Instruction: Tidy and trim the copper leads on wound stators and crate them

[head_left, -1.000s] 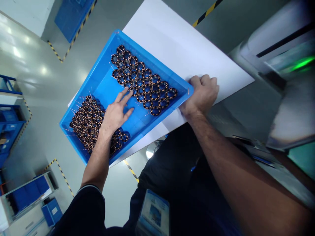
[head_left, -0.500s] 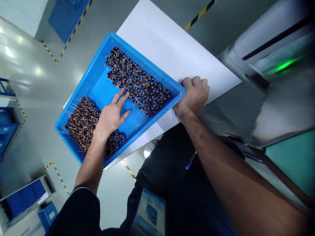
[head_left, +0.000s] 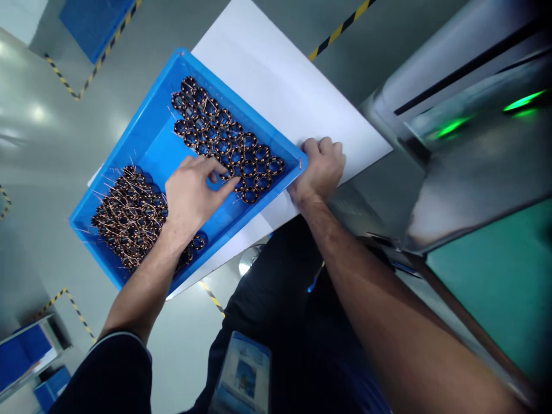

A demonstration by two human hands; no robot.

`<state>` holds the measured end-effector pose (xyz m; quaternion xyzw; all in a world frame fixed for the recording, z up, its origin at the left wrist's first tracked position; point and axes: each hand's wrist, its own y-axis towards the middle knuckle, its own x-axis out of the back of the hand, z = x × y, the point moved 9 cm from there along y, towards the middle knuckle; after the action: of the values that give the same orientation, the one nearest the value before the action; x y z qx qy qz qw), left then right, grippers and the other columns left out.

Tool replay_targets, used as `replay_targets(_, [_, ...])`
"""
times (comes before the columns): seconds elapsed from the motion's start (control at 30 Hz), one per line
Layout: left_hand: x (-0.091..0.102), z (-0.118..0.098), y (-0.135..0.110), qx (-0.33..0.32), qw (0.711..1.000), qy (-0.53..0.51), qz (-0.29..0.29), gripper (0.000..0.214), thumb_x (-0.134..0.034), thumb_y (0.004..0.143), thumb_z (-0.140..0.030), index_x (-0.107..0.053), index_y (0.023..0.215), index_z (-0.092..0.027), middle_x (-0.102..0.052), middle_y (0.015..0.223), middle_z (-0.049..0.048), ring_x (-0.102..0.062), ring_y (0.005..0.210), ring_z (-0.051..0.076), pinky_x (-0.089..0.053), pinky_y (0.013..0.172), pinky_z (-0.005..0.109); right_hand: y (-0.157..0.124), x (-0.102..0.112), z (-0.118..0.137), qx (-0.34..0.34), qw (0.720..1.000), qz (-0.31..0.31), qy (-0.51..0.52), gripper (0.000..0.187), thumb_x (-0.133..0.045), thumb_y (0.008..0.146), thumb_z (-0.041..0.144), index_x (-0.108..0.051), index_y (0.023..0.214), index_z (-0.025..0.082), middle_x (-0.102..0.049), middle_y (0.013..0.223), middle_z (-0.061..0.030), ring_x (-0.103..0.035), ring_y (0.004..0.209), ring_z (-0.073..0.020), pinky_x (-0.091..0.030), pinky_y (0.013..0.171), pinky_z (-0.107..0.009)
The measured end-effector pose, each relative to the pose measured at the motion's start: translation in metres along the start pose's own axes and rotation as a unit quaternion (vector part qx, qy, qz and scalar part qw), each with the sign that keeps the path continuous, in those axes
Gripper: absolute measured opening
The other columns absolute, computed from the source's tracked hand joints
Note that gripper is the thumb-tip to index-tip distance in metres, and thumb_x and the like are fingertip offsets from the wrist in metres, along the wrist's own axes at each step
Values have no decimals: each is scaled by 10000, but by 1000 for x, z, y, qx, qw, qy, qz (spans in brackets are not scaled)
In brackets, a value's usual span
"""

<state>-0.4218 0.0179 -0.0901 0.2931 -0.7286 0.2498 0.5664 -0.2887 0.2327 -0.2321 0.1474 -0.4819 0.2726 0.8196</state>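
Observation:
A blue tray (head_left: pixel 254 230) lies tilted across a white board. Inside it, copper-wound ring coils (head_left: pixel 222 145) form rows along the far side, and a denser pile of coils (head_left: pixel 129 215) with wire ends sticking up fills the near left end. My left hand (head_left: pixel 194 187) reaches over the tray, its thumb and index finger pinched about a coil at the near edge of the rows; its other fingers are curled. My right hand (head_left: pixel 321 167) is closed in a fist against the tray's right corner, above the white board. What lies inside that fist is hidden.
The white board (head_left: pixel 276 69) extends beyond the tray. To the right stands a machine (head_left: pixel 448 98) with green lights, beside a green surface (head_left: pixel 495 287). Blue bins (head_left: pixel 92 26) and yellow-black floor tape (head_left: pixel 340 29) are around. A badge (head_left: pixel 244 374) hangs before me.
My left hand has shifted along the coil rows toward the right corner, its extended fingers now curled into a pinch. The view has shifted slightly; my right hand stays at the tray's corner.

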Motion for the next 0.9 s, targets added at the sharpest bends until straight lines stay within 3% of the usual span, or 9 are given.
replay_targets(0.17, [-31,-42,23,-27,998,-17,57,245,-926,966,-481,-823,939,-260,-844,973,21,-766,1110,311,-617,937,452,0,2,2,5,1000,0,-12,333,-381,1169,300,-699,1090,239,-665,1212,-120,-513,1180,-337,-415,1029,-480])
replay_targets(0.37, [-47,-52,32,-27,995,2,94,139,-893,954,-378,-813,983,-268,-853,1025,23,-765,1129,332,-616,1012,517,-1,6,6,7,1000,11,-16,340,-375,1176,290,-704,1111,238,-664,1222,-129,-517,1182,-329,-403,1019,-466])
replay_targets(0.63, [-45,-52,33,-38,997,-7,71,124,-857,933,-286,-810,1048,-281,-857,1017,6,-780,1126,339,-621,1041,552,-2,6,6,4,999,12,-42,279,-437,1164,281,-711,1129,239,-664,1234,-117,-526,1191,-324,-398,1013,-448])
replay_targets(0.77, [-39,-57,24,-58,995,-28,73,165,-842,977,-299,-826,1138,-264,-859,1142,24,-783,1162,319,-618,1073,530,-2,4,5,5,999,10,-37,296,-413,1164,271,-704,1126,234,-655,1232,-127,-508,1187,-330,-383,997,-451])
replay_targets(0.83, [-28,-49,20,-61,995,-49,62,185,-854,992,-350,-835,1157,-268,-845,1190,18,-786,1132,288,-628,1009,480,-3,2,3,3,1000,11,-28,284,-419,1160,273,-697,1120,236,-651,1226,-131,-490,1187,-332,-373,995,-454])
replay_targets(0.9, [-9,-26,20,-40,997,-63,30,189,-856,1003,-384,-843,1159,-279,-836,1196,5,-784,1080,254,-623,937,437,-3,1,1,0,1000,13,-17,253,-441,1149,276,-689,1114,238,-644,1231,-132,-473,1191,-332,-365,998,-459])
